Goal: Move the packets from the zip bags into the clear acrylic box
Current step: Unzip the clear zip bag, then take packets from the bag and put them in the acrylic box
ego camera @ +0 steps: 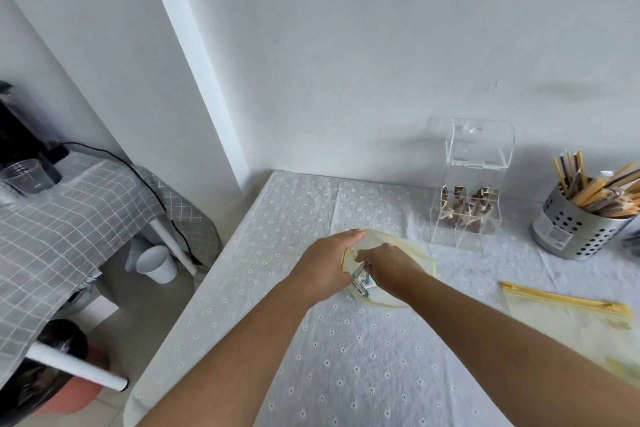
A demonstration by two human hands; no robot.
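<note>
Your table (pixel 346 357), covered in a pale eyelet cloth, fills the lower centre and right of the frame and runs back to the white wall. Right of centre, against that wall, stands the clear acrylic box (pixel 467 204) with its hinged lid tipped up and open; several brown packets already sit in its lower half. At the far right edge is a perforated steel holder (pixel 575 229) full of wrapped sticks. A second yellow-edged zip bag (pixel 568 315) lies flat at the lower right, zip line slanting down to the right. In the middle of the frame you have the zip bag (pixel 408 267) you are working on, its mouth turned toward you and to the left. Your left hand (pixel 325 263) is closed on the bag's near edge, holding the mouth up and apart. Your right hand (pixel 391 270) is pushed into the opening with the fingers curled; they appear to be pinching a small bluish-white packet (pixel 363 282) that pokes out below the two hands, though the fingertips themselves are hidden. The box lies up and to the right of that packet, nearer your right hand, so the carry should go that way and drop in from above through the open lid.
</note>
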